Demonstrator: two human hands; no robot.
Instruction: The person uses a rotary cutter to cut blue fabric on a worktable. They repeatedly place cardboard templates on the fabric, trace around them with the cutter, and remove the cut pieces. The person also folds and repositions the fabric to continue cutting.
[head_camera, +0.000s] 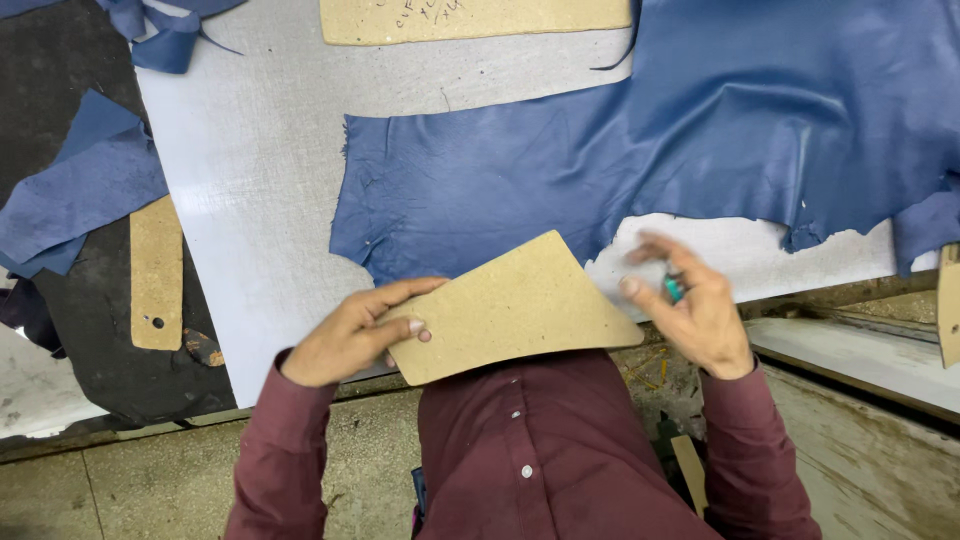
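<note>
Tan fibreboard, cut as a flat four-sided pattern piece (510, 305), is held at its lower left corner by the left hand (355, 335), thumb on top and fingers beneath. It is carried just above the near edge of the pale grey worktop (260, 150), overlapping the lower border of the large blue leather hide (650, 130) spread there. The right hand (695, 310) is blurred beside the pattern's right corner; a small teal object (674, 288) is gripped between its fingers, though what it is cannot be made out.

The step in hand is judged to be the bringing of the pattern to the hide, before any tracing or cutting. For the next move, the pattern would need to be laid flat on an unbroken stretch of leather, clear of the ragged edge, and pressed firmly so it cannot slide.

A narrow tan board strip with a hole (156, 270) and blue leather offcuts (85, 190) are seen at the left, and another tan board (470, 20) at the top.
</note>
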